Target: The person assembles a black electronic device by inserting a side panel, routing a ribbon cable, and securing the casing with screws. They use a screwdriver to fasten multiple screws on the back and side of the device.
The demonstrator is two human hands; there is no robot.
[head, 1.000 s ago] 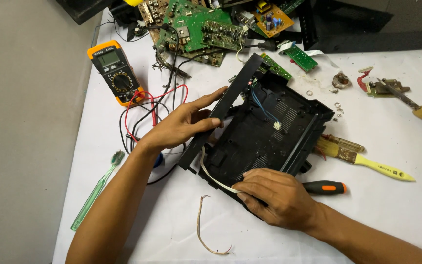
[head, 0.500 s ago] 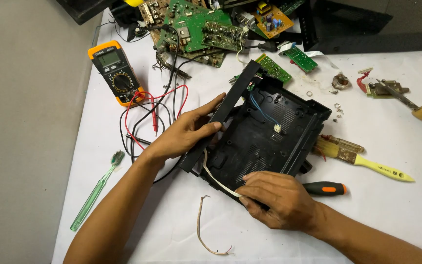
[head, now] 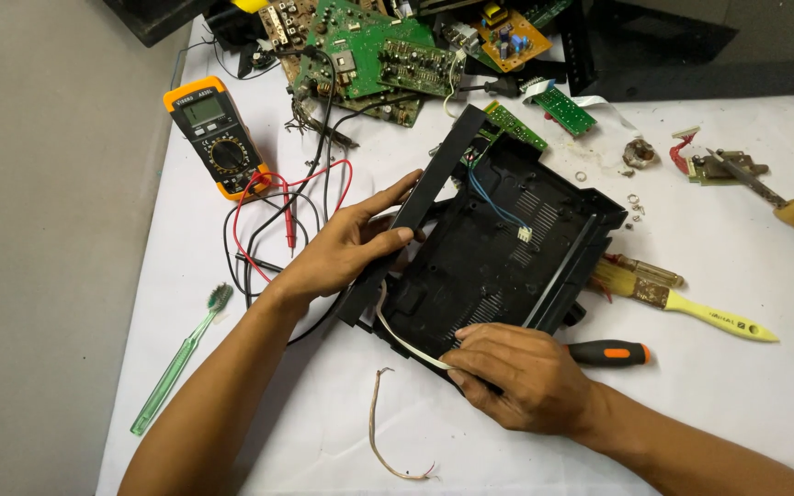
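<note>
Black ribbed plastic chassis shell (head: 498, 257) on white table cover (head: 737, 386), left hand (head: 342, 250) fingers clamped on its long left wall, right hand (head: 521, 377) fingers curled together over near edge, pinning flat white ribbon cable (head: 402, 335), orange-and-black screwdriver handle (head: 608, 352) just beyond right knuckles.

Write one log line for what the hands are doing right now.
left hand: grips black plastic casing edge | right hand: pinches white flat cable at casing front | nearby: multimeter, screwdriver
</note>
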